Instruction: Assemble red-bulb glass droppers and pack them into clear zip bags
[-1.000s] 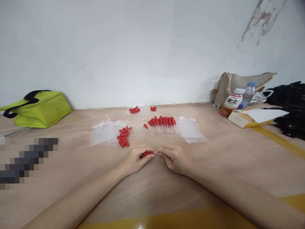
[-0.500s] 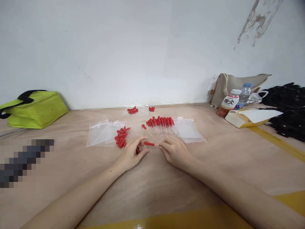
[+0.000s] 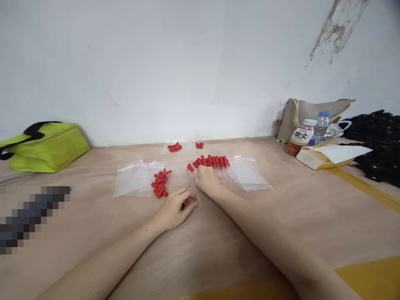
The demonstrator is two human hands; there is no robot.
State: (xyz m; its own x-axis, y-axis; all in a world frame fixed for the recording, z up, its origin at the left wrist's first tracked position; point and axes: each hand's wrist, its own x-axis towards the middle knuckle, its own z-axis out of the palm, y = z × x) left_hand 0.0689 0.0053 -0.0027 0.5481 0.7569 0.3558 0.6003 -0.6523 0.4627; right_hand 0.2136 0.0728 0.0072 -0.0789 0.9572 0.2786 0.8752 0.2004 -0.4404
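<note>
My right hand [image 3: 208, 181] reaches over the left end of a row of glass droppers [image 3: 223, 164] with red rubber bulbs. Its fingers are closed around the tube of the leftmost dropper [image 3: 190, 167], whose bulb shows past the fingertips. On the table nearer to me rests my left hand [image 3: 178, 209], fingers loosely curled, thumb apart, nothing between them. Just beyond it lie a pile of loose red rubber bulbs [image 3: 160, 183] and a set of bare glass tubes [image 3: 178, 176]. The lower ends of several droppers are hidden behind my right hand.
Clear zip bags lie left [image 3: 133, 179] and right [image 3: 250, 173] of the droppers. A bag with more bulbs [image 3: 174, 147] is near the wall. A green bag [image 3: 50, 146] stands left; bottles [image 3: 300, 137], a carton [image 3: 331, 155] and a grey bag [image 3: 286, 121] stand right.
My right hand has moved forward and left to the row, from where it held a dropper in front of me. My left hand stays nearly in place, no longer beside that dropper's bulb.
</note>
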